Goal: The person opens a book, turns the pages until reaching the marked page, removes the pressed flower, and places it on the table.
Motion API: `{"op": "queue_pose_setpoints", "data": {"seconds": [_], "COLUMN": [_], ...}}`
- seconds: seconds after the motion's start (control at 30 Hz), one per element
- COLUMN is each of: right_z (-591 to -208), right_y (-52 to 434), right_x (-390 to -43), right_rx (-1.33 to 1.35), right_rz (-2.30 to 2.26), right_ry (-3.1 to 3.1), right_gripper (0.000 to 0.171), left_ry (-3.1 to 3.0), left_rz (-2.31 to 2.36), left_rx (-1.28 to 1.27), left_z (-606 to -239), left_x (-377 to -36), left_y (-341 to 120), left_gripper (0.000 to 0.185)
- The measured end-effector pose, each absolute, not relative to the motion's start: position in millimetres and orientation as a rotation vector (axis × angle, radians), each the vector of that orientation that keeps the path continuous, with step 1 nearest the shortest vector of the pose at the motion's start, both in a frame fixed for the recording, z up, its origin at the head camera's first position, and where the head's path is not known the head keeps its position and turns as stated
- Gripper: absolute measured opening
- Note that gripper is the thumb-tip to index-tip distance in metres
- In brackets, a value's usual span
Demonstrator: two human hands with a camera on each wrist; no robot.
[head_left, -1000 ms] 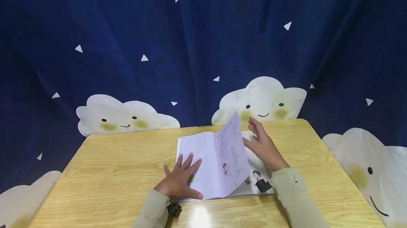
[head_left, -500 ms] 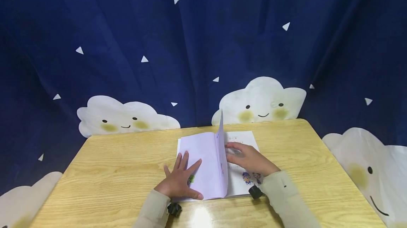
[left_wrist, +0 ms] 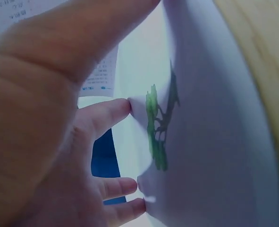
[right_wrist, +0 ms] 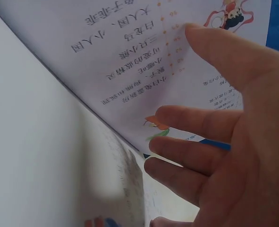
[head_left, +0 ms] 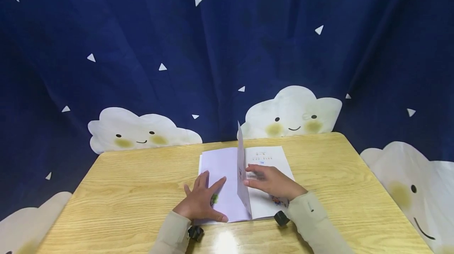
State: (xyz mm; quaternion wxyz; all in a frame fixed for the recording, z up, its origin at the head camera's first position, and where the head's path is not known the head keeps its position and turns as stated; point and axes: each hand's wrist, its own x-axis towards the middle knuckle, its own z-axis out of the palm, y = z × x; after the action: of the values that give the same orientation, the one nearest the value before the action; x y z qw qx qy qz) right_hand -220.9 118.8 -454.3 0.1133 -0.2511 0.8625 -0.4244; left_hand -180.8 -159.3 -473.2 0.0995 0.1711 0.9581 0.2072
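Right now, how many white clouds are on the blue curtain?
4 in the head view: a back-left cloud and a back-right cloud behind the table, a near-left cloud at the bottom corner, a far-right cloud at the right edge. The table may hide more.

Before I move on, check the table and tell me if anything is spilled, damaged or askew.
I see nothing spilled or damaged. Only the raised page stands out: it rises nearly upright from the open book, beside the right hand, while the pages on either side lie down.

Left hand (head_left: pixel 200 203) palm-down and splayed
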Motion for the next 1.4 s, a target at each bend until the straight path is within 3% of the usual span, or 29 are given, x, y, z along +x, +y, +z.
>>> {"op": "queue_pose_setpoints", "data": {"seconds": [0.23,0.4,0.5,0.97,1.17,1.4], "right_z": [-455.6,-458.3,-459.9,-459.0,-465.4,-472.2], "right_y": [114.4,110.1,107.7,91.1,86.0,77.1], "right_x": [-220.5,-219.5,-217.9,-206.7,-202.8,-199.9], "right_rx": [-0.827,-0.871,-0.867,-0.751,-0.756,-0.824], "right_rz": [-1.206,-1.178,-1.141,-0.919,-0.834,-0.764], "right_ry": [2.568,2.593,2.604,2.696,2.739,2.789], "right_gripper": [0.047,0.052,0.061,0.069,0.069,0.068], "left_ry": [2.799,2.752,2.674,2.540,2.667,2.791], "left_rz": [0.679,0.924,1.137,1.440,1.304,1.148], "left_rx": [0.481,0.442,0.438,0.566,0.355,0.355], "left_z": [-470.2,-464.5,-459.5,-456.8,-457.7,-461.2], "left_x": [-183.8,-190.6,-193.3,-203.2,-199.3,-195.1], "left_y": [-163.3,-171.4,-176.5,-182.1,-183.1,-181.0], "left_gripper": [0.111,0.074,0.063,0.057,0.070,0.083]}}
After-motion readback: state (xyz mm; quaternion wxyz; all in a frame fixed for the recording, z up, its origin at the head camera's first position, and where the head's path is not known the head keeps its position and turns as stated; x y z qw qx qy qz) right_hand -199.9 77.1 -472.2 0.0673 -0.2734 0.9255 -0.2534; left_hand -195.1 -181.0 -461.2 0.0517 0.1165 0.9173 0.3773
